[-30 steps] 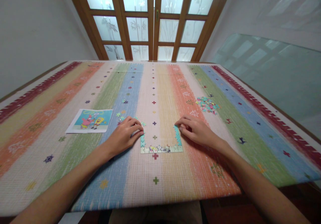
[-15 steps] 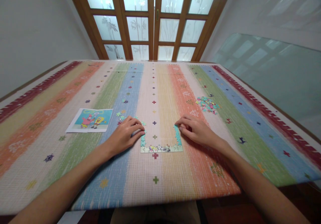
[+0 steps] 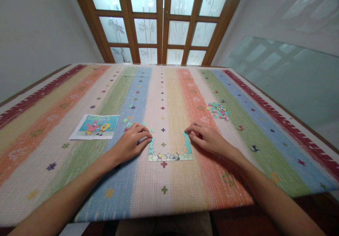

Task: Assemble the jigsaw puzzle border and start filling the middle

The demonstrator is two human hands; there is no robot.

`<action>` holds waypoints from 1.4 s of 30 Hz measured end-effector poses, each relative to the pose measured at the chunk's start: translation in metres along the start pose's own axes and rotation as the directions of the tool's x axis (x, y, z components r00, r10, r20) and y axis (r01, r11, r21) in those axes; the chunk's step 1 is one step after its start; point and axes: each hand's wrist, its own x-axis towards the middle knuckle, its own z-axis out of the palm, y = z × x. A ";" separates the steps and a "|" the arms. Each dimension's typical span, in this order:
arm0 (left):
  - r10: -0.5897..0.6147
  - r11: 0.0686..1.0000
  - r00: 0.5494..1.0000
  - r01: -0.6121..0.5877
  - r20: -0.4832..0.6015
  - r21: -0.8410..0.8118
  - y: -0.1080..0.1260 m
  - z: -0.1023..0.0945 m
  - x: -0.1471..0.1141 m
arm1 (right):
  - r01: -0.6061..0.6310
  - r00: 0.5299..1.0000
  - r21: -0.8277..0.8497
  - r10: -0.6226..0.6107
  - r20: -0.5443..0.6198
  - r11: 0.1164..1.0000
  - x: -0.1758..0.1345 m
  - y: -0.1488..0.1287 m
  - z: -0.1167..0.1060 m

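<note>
A partly joined jigsaw frame (image 3: 169,157) lies flat on the tablecloth, with a pale bottom row and a turquoise strip up each side. My left hand (image 3: 135,139) rests by the left strip (image 3: 150,147), thumb and fingertips drawn together on a puzzle piece at its upper part. At the top of the right strip (image 3: 188,145), my right hand (image 3: 205,136) pinches a puzzle piece, its other fingers curled. Several loose pieces (image 3: 125,120) lie just beyond my left hand, partly hidden by it. A few turquoise pieces (image 3: 151,130) sit above the left strip.
A heap of mixed loose puzzle pieces (image 3: 219,111) lies beyond my right hand. To the left is a printed cartoon picture (image 3: 99,126) on white paper. The striped tablecloth (image 3: 150,197) covers the table, whose near edge runs below my forearms. Wooden glazed doors (image 3: 162,20) stand behind.
Both hands stay in nearly the same places at the two side strips. The puzzle pieces show no clear movement.
</note>
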 end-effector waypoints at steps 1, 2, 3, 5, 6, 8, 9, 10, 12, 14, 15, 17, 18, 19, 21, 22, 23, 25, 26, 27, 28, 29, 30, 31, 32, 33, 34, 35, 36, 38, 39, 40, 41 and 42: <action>-0.005 1.000 1.000 0.005 0.003 0.002 0.000 0.000 0.000 | -0.002 1.000 0.002 0.002 -0.001 1.000 0.000 0.000 0.000; -0.009 1.000 1.000 0.009 0.006 0.002 0.000 0.000 0.000 | -0.002 1.000 0.004 0.002 -0.003 1.000 0.000 -0.001 0.000; -0.011 1.000 1.000 0.011 0.008 0.003 0.001 0.000 0.000 | -0.002 1.000 0.005 0.002 -0.004 1.000 0.000 -0.001 0.000; -0.010 1.000 1.000 0.010 0.007 0.005 0.001 0.000 -0.001 | 0.001 1.000 0.004 -0.001 -0.006 1.000 0.000 -0.001 0.000; -0.010 1.000 1.000 0.009 0.004 0.006 0.001 0.000 -0.001 | 0.003 1.000 0.003 -0.003 -0.007 1.000 0.000 -0.001 0.000; -0.012 1.000 1.000 0.012 0.001 0.008 0.000 0.000 -0.002 | 0.008 1.000 0.002 -0.008 -0.010 1.000 -0.001 0.000 0.000; -0.015 1.000 1.000 0.015 0.001 0.008 0.000 0.000 -0.002 | 0.009 1.000 0.002 -0.009 -0.012 1.000 -0.001 0.000 0.000; -0.018 1.000 1.000 0.018 0.004 0.008 0.000 0.001 -0.002 | 0.010 1.000 0.003 -0.010 -0.014 1.000 -0.001 0.000 0.001; -0.021 1.000 1.000 0.021 0.007 0.007 0.000 0.001 -0.002 | 0.008 1.000 0.004 -0.008 -0.016 1.000 0.000 -0.001 0.001; -0.022 1.000 1.000 0.022 0.002 0.002 0.000 0.001 -0.002 | 0.010 1.000 0.007 -0.010 -0.014 1.000 0.000 -0.001 0.000; -0.022 1.000 1.000 0.022 -0.002 0.001 0.000 0.001 -0.002 | 0.012 1.000 0.009 -0.012 -0.011 1.000 0.000 -0.001 0.000; -0.027 1.000 1.000 0.027 0.000 0.001 0.000 0.001 -0.002 | 0.014 1.000 0.008 -0.014 -0.007 1.000 0.000 -0.001 0.000; -0.033 0.999 0.999 0.033 0.004 0.004 0.001 0.001 -0.002 | 0.013 1.000 0.008 -0.013 -0.006 1.000 0.000 -0.001 0.000; -0.037 0.999 0.999 0.037 0.008 0.007 0.001 0.001 -0.002 | 0.011 1.000 0.008 -0.011 -0.005 1.000 0.000 -0.001 0.000; -0.039 0.999 0.999 0.039 0.010 0.016 0.002 0.001 -0.002 | 0.003 1.000 0.012 -0.003 -0.003 1.000 -0.001 -0.002 0.000; -0.035 0.999 0.999 0.035 0.008 0.021 0.002 0.001 -0.002 | -0.003 1.000 0.015 0.003 -0.001 1.000 -0.001 -0.002 0.000; -0.027 0.999 1.000 0.027 0.004 0.025 0.002 0.001 -0.002 | -0.007 1.000 0.019 0.007 0.003 1.000 -0.001 -0.002 -0.001; -0.007 0.999 1.000 0.007 -0.005 0.032 0.003 0.000 -0.002 | -0.016 1.000 0.022 0.015 0.010 1.000 -0.001 -0.003 -0.001; 0.002 0.999 1.000 -0.002 -0.009 0.034 0.003 -0.002 -0.002 | -0.019 1.000 0.022 0.018 0.013 1.000 -0.001 -0.003 -0.001; 0.013 0.999 1.000 -0.012 -0.012 0.033 0.003 -0.003 -0.003 | -0.020 1.000 0.021 0.019 0.016 1.000 -0.001 -0.003 -0.001; 0.022 0.999 1.000 -0.022 -0.013 0.029 0.003 -0.005 -0.003 | -0.020 1.000 0.020 0.020 0.018 1.000 -0.001 -0.003 -0.001; 0.032 0.999 0.999 -0.032 -0.013 0.025 0.003 -0.007 -0.004 | -0.018 1.000 0.020 0.018 0.019 1.000 -0.001 -0.003 -0.001; 0.043 0.999 0.999 -0.042 -0.010 0.021 0.003 -0.010 -0.004 | -0.018 1.000 0.021 0.018 0.020 1.000 -0.001 -0.003 -0.001; 0.053 0.998 0.999 -0.053 0.000 0.019 0.003 -0.012 -0.005 | -0.018 1.000 0.022 0.017 0.022 1.000 -0.001 -0.003 -0.002; 0.063 0.998 0.998 -0.063 0.014 0.022 0.003 -0.013 -0.006 | -0.018 1.000 0.023 0.017 0.023 1.000 -0.001 -0.003 -0.002; 0.071 0.997 0.997 -0.072 0.035 0.030 0.004 -0.015 -0.007 | -0.018 1.000 0.022 0.018 0.023 1.000 -0.001 -0.002 -0.002; 0.081 0.996 0.995 -0.083 0.061 0.044 0.004 -0.015 -0.008 | -0.018 1.000 0.019 0.018 0.022 1.000 -0.001 -0.002 -0.001; 0.093 0.993 0.992 -0.098 0.086 0.060 0.004 -0.016 -0.008 | -0.016 1.000 0.016 0.016 0.023 1.000 -0.001 -0.001 -0.001; 0.109 0.990 0.988 -0.118 0.110 0.075 0.005 -0.015 -0.009 | -0.013 1.000 0.012 0.013 0.022 1.000 -0.001 -0.001 -0.001; 0.147 0.982 0.979 -0.162 0.140 0.101 0.006 -0.014 -0.010 | -0.011 1.000 0.003 0.010 0.019 1.000 -0.001 0.000 -0.001; 0.168 0.977 0.975 -0.185 0.148 0.110 0.006 -0.013 -0.011 | -0.010 1.000 0.001 0.010 0.017 1.000 -0.001 0.000 -0.001; 0.190 0.971 0.970 -0.209 0.153 0.119 0.007 -0.013 -0.011 | -0.009 1.000 -0.001 0.009 0.017 1.000 -0.001 0.000 -0.001; 0.209 0.964 0.965 -0.230 0.159 0.131 0.007 -0.012 -0.012 | -0.010 1.000 -0.003 0.010 0.016 1.000 -0.001 0.000 -0.001; 0.225 0.958 0.960 -0.249 0.166 0.145 0.008 -0.012 -0.012 | -0.011 1.000 -0.004 0.011 0.017 1.000 -0.001 -0.001 -0.001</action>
